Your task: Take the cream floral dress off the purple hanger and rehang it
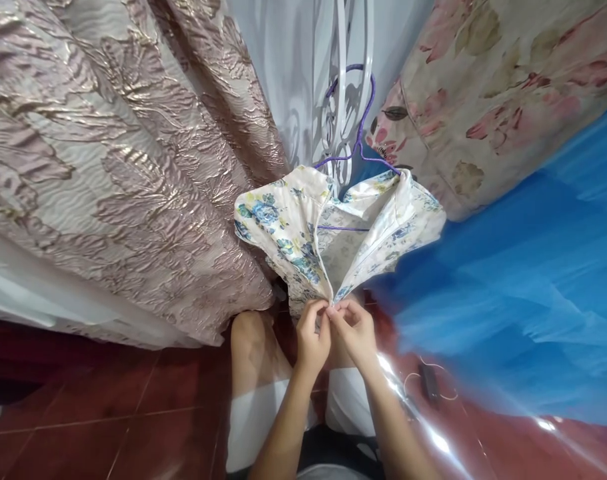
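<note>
A white floral top [296, 230] with blue and yellow flowers hangs on a purple hanger [358, 150]. Its front gapes in a deep V, and the inside of the back shows through the gap. At the lower point of the V, my left hand [314, 337] pinches one front edge between thumb and fingers. Close against it, my right hand [356, 331] pinches the other edge at the same spot. The fingertips of both hands meet there and hide whatever fastening lies under them. Below the hands, most of the garment is out of sight.
A pink and gold textured fabric [148, 160] hangs at the left. To the right are a floral cloth [508, 87] and blue tulle [523, 287]. White metal bars [341, 73] stand behind the hanger. On the red tiled floor [173, 407] lies a dark object with a cable [429, 381].
</note>
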Available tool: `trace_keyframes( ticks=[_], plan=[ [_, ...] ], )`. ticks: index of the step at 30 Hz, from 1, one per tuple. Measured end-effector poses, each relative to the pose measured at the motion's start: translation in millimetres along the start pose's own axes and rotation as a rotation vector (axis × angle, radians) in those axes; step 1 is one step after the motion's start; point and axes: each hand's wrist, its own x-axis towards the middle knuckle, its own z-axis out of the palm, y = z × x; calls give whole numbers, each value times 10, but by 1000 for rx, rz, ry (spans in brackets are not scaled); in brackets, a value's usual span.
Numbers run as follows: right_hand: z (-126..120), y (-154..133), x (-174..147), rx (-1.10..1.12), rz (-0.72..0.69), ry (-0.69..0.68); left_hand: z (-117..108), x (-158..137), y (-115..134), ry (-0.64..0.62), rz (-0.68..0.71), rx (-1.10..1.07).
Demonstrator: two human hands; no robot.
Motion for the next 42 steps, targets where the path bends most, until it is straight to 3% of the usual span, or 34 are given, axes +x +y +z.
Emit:
trace_keyframes(
  ticks=[6, 10, 14, 17, 21, 27, 33, 37, 40, 42],
  plan=[
    [-91, -102, 7, 62, 9, -83, -44, -6, 18, -37, 24, 21],
    [-159, -145, 6, 103, 107, -103, -45, -17, 45, -29, 28, 28],
    [-172, -155, -19, 303, 252, -173, -27, -40, 88, -29, 20, 42],
    [-170, -209, -1, 416, 294, -148, 14, -72, 99, -42, 14, 47],
    [-169, -516, 216, 385, 116, -91, 62, -114, 64, -96, 15, 47],
    [-38, -1237, 894, 304, -193, -88, 100, -134, 32, -157, 61, 97],
    [48, -1544, 1212, 228, -317, -64, 87, -148, -98, -228, 124, 129],
    [7, -1534, 1071, 227, -317, -87, -82, 285, -17, -182, 269, 147],
    [-41, -1530, 937, 224, -321, -82, -234, 939, 299, -13, 447, 209],
    [-61, -1551, 890, 207, -330, -83, -295, 1407, 566, -32, 529, 296]
  ],
)
